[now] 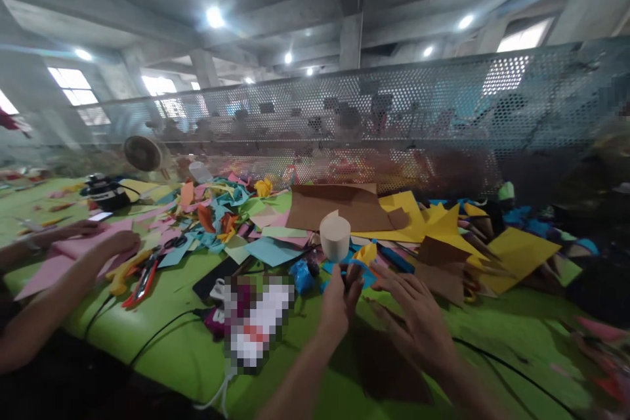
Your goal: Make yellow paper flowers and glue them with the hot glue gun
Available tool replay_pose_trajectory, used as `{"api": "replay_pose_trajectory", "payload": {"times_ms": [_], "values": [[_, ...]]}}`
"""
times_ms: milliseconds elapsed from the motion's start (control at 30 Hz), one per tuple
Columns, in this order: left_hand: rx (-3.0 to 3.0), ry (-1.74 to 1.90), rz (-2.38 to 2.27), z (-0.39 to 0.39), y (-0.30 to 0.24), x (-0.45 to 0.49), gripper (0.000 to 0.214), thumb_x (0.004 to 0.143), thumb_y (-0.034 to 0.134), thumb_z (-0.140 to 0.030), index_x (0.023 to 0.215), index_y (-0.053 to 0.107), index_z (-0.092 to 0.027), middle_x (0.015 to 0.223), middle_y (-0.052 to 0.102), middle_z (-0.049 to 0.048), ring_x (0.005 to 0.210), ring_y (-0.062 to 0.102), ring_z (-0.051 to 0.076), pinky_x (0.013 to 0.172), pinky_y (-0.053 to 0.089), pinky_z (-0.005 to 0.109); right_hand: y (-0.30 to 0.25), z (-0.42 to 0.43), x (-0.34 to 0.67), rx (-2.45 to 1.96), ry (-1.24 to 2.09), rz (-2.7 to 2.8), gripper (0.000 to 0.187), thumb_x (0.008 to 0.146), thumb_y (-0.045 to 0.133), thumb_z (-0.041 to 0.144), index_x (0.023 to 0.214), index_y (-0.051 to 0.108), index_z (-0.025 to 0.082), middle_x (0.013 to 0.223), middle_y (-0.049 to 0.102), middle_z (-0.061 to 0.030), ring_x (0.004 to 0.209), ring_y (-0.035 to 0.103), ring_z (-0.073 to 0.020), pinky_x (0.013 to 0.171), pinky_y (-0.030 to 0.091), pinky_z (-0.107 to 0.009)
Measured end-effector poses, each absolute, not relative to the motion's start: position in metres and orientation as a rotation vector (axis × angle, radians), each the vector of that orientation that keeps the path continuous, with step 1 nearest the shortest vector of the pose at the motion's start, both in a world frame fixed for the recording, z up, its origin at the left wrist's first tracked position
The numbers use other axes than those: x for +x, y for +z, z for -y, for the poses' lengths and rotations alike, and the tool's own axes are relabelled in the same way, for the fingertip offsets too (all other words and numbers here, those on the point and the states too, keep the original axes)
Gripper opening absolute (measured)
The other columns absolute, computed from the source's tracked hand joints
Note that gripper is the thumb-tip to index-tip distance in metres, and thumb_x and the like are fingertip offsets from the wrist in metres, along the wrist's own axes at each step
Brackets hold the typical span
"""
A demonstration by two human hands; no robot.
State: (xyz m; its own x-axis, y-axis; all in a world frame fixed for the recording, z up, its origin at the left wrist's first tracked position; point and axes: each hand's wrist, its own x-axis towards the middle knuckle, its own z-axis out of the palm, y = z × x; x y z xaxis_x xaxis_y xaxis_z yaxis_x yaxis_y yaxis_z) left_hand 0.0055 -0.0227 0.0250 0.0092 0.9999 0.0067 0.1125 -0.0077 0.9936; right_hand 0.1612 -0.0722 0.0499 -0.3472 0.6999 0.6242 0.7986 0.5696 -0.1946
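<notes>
My left hand [340, 298] is closed in a pinch in the middle of the green table. Between its fingertips is a small folded blue and yellow paper piece [365, 254]; its lower part is hidden by the fingers. Just to the right, my right hand [411, 298] has its fingers stretched out and apart, the tips close to the same paper piece. Whether they touch it I cannot tell. A pale roll of tape or paper [335, 237] stands upright behind my left hand. A brown sheet [388, 364] lies under my hands.
Coloured paper scraps [275, 249] and a large brown sheet [335, 207] cover the back. At left are red-handled pliers [142, 285], a yellow glue gun [126, 272] and another person's hand [121, 244] on pink sheets. A blurred-out phone-like item [263, 325], cables and a perforated metal screen [305, 111] surround.
</notes>
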Motion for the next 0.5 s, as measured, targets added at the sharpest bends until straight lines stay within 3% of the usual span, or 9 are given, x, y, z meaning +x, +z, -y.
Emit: {"api": "replay_pose_trajectory", "payload": {"times_ms": [133, 367, 500], "values": [[1.274, 1.174, -1.084, 0.018, 0.017, 0.002, 0.025, 0.085, 0.065, -0.039, 0.094, 0.053, -0.019, 0.097, 0.068, 0.0052, 0.098, 0.065, 0.02, 0.088, 0.05, 0.03, 0.049, 0.073, 0.16, -1.19, -0.218, 2.144, 0.017, 0.095, 0.055, 0.035, 0.106, 0.063, 0.025, 0.14, 0.062, -0.0088, 0.115, 0.062, -0.0277, 0.09, 0.047, -0.043], [1.438, 1.089, -1.035, 0.021, 0.012, -0.004, 0.036, 0.097, 0.043, -0.05, 0.106, 0.056, -0.017, 0.114, 0.067, 0.01, 0.107, 0.061, 0.022, 0.097, 0.046, 0.035, 0.049, 0.073, 0.155, -1.203, -0.207, 2.212, 0.015, 0.095, 0.055, 0.033, 0.106, 0.062, 0.025, 0.143, 0.059, -0.0074, 0.113, 0.063, -0.0264, 0.089, 0.047, -0.042], [1.622, 1.072, -1.169, 0.027, 0.016, -0.004, 0.031, 0.098, 0.042, -0.047, 0.104, 0.052, -0.018, 0.104, 0.067, 0.01, 0.097, 0.063, 0.022, 0.09, 0.048, 0.035, 0.049, 0.072, 0.156, -1.23, -0.21, 2.255, 0.019, 0.094, 0.056, 0.032, 0.111, 0.059, 0.024, 0.146, 0.057, -0.0085, 0.115, 0.061, -0.027, 0.089, 0.046, -0.043]]}}
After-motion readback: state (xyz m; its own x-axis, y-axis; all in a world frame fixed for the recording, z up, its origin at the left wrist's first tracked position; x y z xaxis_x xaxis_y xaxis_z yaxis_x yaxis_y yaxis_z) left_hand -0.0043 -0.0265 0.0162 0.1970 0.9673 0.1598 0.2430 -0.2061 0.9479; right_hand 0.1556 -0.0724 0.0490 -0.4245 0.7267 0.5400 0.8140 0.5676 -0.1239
